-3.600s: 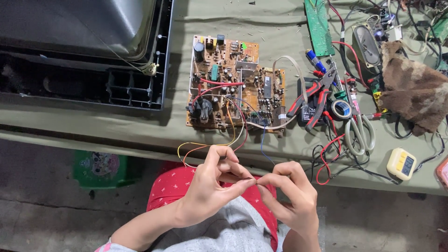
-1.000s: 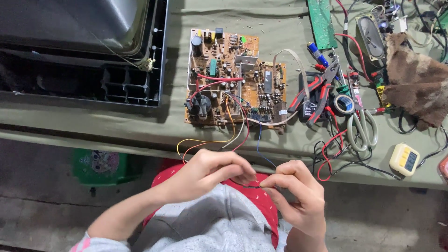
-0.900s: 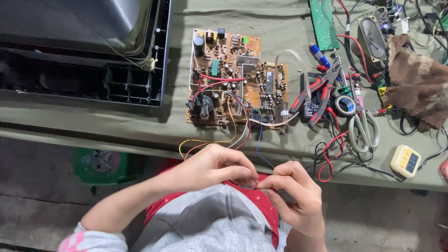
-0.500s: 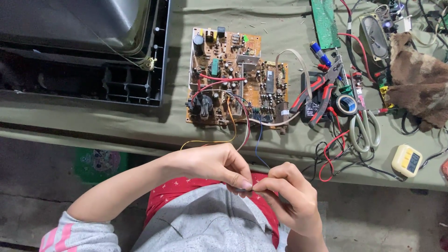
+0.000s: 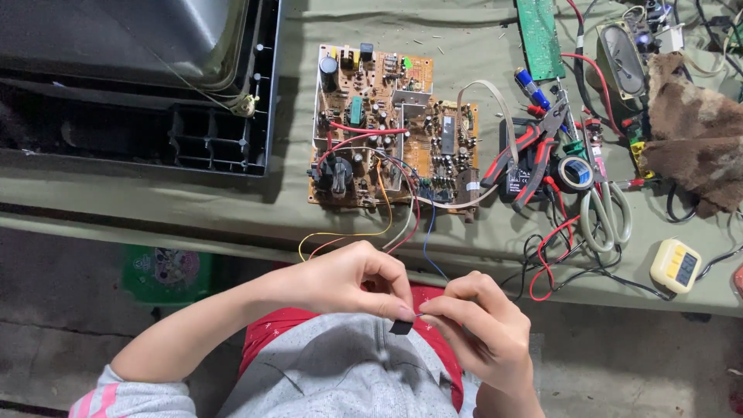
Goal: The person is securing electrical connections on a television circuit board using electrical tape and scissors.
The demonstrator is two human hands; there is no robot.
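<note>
Over my lap, my left hand (image 5: 348, 279) and my right hand (image 5: 480, 337) meet fingertip to fingertip. Between them sits a small black piece of tape (image 5: 400, 327) on a thin wire; both hands pinch it. Yellow, red, white and blue wires (image 5: 364, 232) run from my hands up over the table edge to a brown circuit board (image 5: 391, 128) lying flat on the green table cover (image 5: 232, 209).
An opened black television casing (image 5: 139, 85) fills the table's left. Right of the board lie red-handled pliers (image 5: 526, 151), a black tape roll (image 5: 576, 172), scissors (image 5: 607, 217), a yellow meter (image 5: 675, 265), a brown rag (image 5: 696, 135), a green board (image 5: 539, 35). A green bin (image 5: 166, 271) stands under the table.
My hands have dropped lower and closer to my body, and my left forearm has swung in from the left. The black tape piece now shows between my fingertips.
</note>
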